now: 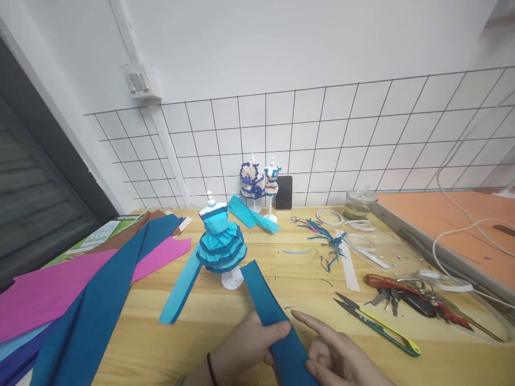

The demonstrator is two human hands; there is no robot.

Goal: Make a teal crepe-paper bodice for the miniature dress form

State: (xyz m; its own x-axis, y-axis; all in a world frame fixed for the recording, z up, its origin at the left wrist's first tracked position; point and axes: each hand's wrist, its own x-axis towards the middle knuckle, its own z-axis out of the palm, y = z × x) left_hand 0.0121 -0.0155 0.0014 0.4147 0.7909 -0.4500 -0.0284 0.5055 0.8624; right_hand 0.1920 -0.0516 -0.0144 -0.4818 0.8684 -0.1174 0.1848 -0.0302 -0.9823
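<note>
Nearest you, your right hand (341, 354) is half curled, index finger stretched out beyond the strip and thumb against its edge; whether it pinches the layers there, you cannot tell. Your left hand (245, 343) is closed on the dark teal strip (276, 316), thumb flat on top and fingers tucked beneath, with the far end running free towards the dress form. The step in hand looks like lining up or smoothing this strip; from here, handling it well seems to call for a steady left grip, even edges and a light touch, since it could crease. The snips (396, 338) lie on the table (201, 343) to your right, beside the keys (414, 303). To your left are overlapping coloured sheets (100, 289). Farther out, the dress form (222, 241) stands upright in tiered turquoise ruffles with dark teal edges, a light turquoise strip (181, 292) at its left. Beyond it come the tangled scraps (330, 244), then two smaller dressed forms (272, 182) close to a phone (284, 193) propped against the wall.
</note>
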